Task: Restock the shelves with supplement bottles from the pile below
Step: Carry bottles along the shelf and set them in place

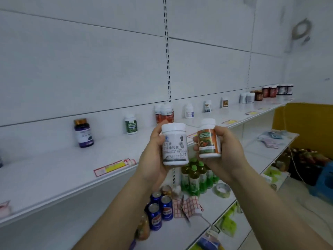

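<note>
1. Right, your left hand (153, 156) has its grip wrapped round a white bottle with a pale label (175, 144), thumb up near the cap, bottle upright.
2. Your right hand (228, 152) grips a white bottle with an orange label (209, 139), fingertips (196, 147) curling onto the label's near side, also upright.
3. The two bottles sit just beside each other between your grips, not quite touching, held in front of the upper shelf (59, 170).
4. Beyond your left grip, on that shelf, stands a red-labelled pair of bottles (164, 113), right behind the pale bottle's cap.
5. Further left of your left grip there's a green-labelled bottle (131, 124), then a purple bottle with a gold cap (83, 132), well apart from each other.
6. Past your right grip, more white bottles (189, 110) run along the shelf, with dark jars (270, 91) at the far end.
7. A red and yellow price tag (115, 166) lies on the shelf edge, left of your left wrist.
8. Below your grips, on the lower shelf (261, 152), stand green drink bottles (195, 177), with blue cans (160, 208) under your left forearm and a tape roll (223, 190) under your right forearm.
</note>
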Tool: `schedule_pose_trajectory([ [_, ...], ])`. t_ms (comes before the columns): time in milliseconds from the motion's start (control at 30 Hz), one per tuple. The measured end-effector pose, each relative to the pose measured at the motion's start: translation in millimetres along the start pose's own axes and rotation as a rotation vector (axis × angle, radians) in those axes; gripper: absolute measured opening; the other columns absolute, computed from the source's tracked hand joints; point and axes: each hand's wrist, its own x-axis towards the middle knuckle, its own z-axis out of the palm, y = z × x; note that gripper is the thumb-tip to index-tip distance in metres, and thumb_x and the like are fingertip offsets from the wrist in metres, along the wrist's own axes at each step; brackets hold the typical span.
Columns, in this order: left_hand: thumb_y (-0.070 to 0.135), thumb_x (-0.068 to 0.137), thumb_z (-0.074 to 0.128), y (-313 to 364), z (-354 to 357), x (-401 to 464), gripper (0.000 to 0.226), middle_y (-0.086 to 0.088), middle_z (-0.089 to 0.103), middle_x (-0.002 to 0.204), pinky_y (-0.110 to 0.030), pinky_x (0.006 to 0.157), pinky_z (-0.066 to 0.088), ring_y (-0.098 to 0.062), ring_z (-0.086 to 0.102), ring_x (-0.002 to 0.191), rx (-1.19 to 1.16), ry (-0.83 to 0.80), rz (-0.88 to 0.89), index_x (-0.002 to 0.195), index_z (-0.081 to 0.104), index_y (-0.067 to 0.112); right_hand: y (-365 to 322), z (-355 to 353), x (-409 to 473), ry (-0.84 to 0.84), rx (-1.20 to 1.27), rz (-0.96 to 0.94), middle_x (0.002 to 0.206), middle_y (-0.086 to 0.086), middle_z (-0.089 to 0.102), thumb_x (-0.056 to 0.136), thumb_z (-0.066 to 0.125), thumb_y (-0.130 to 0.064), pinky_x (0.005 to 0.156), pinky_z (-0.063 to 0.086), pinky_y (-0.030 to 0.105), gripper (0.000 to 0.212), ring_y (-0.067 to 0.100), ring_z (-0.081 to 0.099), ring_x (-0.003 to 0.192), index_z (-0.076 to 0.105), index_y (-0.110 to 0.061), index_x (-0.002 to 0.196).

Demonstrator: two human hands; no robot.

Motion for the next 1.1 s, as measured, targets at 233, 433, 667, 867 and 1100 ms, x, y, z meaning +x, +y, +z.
schedule_pose_trajectory([
  [233, 0.022, 0.097, 0.027, 12, -15, 35, 0.037, 0.001, 0.071, 0.101, -0.040, 0.069, 0.054, -0.023, 0.065, 0.087, 0.082, 0.119, 0.084, 0.118, 0.054, 0.036, 0, 16, 78, -0.195, -0.018, 0.026, 0.080, 0.013, 0.063, 0.096, 0.039, -0.030, 0.056, 0.048, 0.031, 0.035, 0.020, 0.059, 0.061, 0.057, -0.002, 0.108],
  [433, 0.026, 0.099, 0.026, -2, 0, 54, 0.039, -0.010, 0.062, 0.123, -0.042, 0.075, 0.054, -0.033, 0.060, 0.102, 0.136, 0.354, 0.230, 0.130, 0.048, 0.032, -2, 9, 137, -0.491, -0.029, 0.134, 0.078, 0.012, 0.064, 0.096, 0.037, -0.030, 0.052, 0.049, 0.028, 0.038, 0.020, 0.060, 0.059, 0.055, -0.001, 0.113],
  [667, 0.014, 0.098, 0.031, -34, 55, 81, 0.040, -0.006, 0.063, 0.116, -0.048, 0.080, 0.052, -0.029, 0.062, 0.098, 0.251, 0.625, 0.373, 0.126, 0.048, 0.037, -29, -24, 180, -0.725, 0.007, 0.300, 0.076, 0.012, 0.062, 0.095, 0.038, -0.030, 0.051, 0.048, 0.026, 0.033, 0.020, 0.058, 0.059, 0.056, -0.003, 0.103],
  [867, -0.005, 0.090, 0.032, -69, 93, 157, 0.057, -0.006, 0.059, 0.112, -0.045, 0.073, 0.054, -0.024, 0.062, 0.089, 0.344, 0.539, 0.325, 0.126, 0.044, 0.039, -65, -87, 225, -0.680, 0.033, 0.273, 0.077, 0.010, 0.059, 0.093, 0.039, -0.031, 0.050, 0.045, 0.024, 0.033, 0.017, 0.055, 0.059, 0.055, -0.006, 0.104],
  [1100, -0.008, 0.088, 0.038, -142, 151, 282, 0.063, -0.002, 0.062, 0.102, -0.046, 0.075, 0.054, -0.023, 0.063, 0.086, 0.354, 0.323, 0.184, 0.127, 0.042, 0.041, -131, -214, 282, -0.328, -0.113, -0.007, 0.076, 0.005, 0.060, 0.092, 0.054, -0.021, 0.054, 0.046, 0.027, 0.010, 0.019, 0.059, 0.059, 0.053, -0.014, 0.100],
])
